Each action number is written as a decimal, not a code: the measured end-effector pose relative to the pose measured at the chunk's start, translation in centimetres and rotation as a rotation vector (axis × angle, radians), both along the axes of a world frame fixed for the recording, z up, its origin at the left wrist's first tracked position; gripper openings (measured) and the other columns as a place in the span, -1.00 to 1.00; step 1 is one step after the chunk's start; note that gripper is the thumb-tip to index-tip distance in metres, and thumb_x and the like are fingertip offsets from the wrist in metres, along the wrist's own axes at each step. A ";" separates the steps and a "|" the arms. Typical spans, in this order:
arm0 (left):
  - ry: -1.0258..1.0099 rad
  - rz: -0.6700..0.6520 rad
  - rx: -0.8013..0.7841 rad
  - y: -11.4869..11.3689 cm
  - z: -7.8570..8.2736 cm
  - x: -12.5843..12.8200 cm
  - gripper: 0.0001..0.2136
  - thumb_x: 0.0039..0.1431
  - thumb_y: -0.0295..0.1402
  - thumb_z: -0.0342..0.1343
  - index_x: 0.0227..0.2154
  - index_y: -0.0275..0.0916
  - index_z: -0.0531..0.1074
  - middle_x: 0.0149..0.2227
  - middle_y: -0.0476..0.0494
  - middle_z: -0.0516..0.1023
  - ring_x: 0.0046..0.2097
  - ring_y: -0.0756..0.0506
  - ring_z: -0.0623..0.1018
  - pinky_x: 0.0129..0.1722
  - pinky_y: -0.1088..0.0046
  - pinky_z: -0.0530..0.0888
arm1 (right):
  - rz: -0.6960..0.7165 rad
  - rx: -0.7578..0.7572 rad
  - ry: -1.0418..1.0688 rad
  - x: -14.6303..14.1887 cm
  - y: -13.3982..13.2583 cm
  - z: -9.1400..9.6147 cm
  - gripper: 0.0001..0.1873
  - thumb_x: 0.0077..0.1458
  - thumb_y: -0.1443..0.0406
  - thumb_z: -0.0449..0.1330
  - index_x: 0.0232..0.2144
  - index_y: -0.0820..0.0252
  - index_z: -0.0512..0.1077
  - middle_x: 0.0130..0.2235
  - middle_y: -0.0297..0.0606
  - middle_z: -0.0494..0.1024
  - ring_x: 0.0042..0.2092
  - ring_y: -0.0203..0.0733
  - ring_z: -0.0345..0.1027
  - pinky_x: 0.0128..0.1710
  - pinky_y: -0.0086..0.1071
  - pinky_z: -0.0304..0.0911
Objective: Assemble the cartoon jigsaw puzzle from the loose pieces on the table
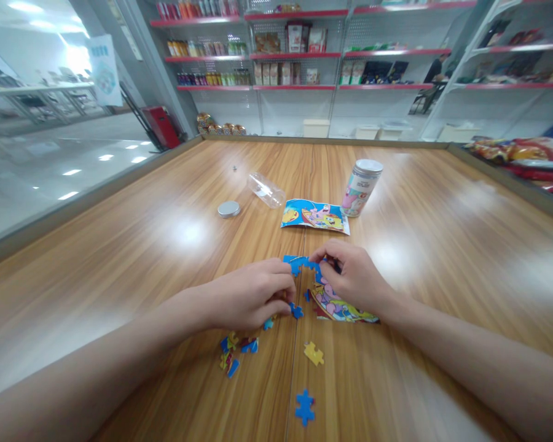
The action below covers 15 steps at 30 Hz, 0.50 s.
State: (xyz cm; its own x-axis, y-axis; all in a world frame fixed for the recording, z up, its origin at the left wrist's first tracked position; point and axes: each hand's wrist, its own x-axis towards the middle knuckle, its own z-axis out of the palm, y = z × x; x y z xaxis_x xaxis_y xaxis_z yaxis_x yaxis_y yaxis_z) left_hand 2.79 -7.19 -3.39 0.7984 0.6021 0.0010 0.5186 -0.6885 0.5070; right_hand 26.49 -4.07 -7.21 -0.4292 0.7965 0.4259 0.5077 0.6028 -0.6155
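My left hand [251, 294] is curled, its fingertips pinched on the left end of a strip of joined blue puzzle pieces [303, 264]. My right hand [354, 276] is closed on the strip's right end and lies over a partly assembled colourful puzzle section [345, 311]. Both hands rest low on the wooden table [442, 245]. Loose pieces lie near my left wrist: a blue and yellow cluster [234, 351], a yellow piece [314, 353] and a blue piece [305, 406].
Farther back lie a cartoon picture sheet [316, 216], an upright printed can [361, 186], a clear plastic tube on its side [266, 189] and a metal lid [228, 209]. Snack bags [525, 156] sit at the right edge. Stocked shelves [295, 55] stand behind.
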 end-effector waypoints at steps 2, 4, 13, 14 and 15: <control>-0.032 0.016 -0.030 -0.1 0.0 0.0 -0.95 0.24 -0.44 0.15 -0.36 -0.28 0.43 -0.27 -0.09 0.47 -0.19 -0.05 0.46 -0.17 0.42 0.42 | 0.028 0.075 -0.012 -0.1 -0.3 0.3 -0.79 0.09 0.51 0.12 -0.31 0.20 0.50 -0.32 -0.28 0.56 -0.31 -0.26 0.39 -0.30 -0.38 0.26; -0.069 0.033 -0.032 -0.1 -0.2 0.1 -0.93 0.24 -0.44 0.14 -0.37 -0.28 0.42 -0.30 -0.08 0.47 -0.21 -0.04 0.45 -0.17 0.42 0.41 | 0.069 0.151 -0.019 -0.1 -0.9 0.8 -0.81 0.10 0.49 0.12 -0.28 0.20 0.48 -0.30 -0.25 0.56 -0.26 -0.22 0.40 -0.23 -0.34 0.28; -0.203 0.198 0.177 0.8 -1.1 0.3 -0.89 0.29 -0.40 0.06 -0.36 -0.26 0.43 -0.35 -0.09 0.49 -0.23 -0.08 0.44 -0.17 0.33 0.40 | 0.291 0.212 -0.073 -0.5 -1.9 1.0 -0.80 0.17 0.42 0.12 -0.18 0.16 0.47 -0.31 -0.25 0.54 -0.30 -0.21 0.37 -0.29 -0.34 0.27; -0.209 0.213 0.213 0.9 -1.2 0.2 -0.88 0.31 -0.38 0.06 -0.33 -0.26 0.44 -0.32 -0.10 0.51 -0.20 -0.09 0.45 -0.14 0.31 0.41 | 0.262 0.216 -0.063 -0.5 -1.7 0.8 -0.81 0.17 0.43 0.13 -0.18 0.16 0.47 -0.32 -0.25 0.54 -0.30 -0.22 0.38 -0.29 -0.35 0.27; -0.210 0.218 0.252 1.1 -1.3 0.1 -0.89 0.31 -0.37 0.05 -0.28 -0.26 0.46 -0.26 -0.13 0.53 -0.16 -0.11 0.46 -0.10 0.28 0.42 | 0.230 0.213 -0.056 -0.4 -1.5 0.6 -0.81 0.16 0.43 0.14 -0.19 0.17 0.48 -0.33 -0.26 0.55 -0.31 -0.23 0.38 -0.29 -0.36 0.28</control>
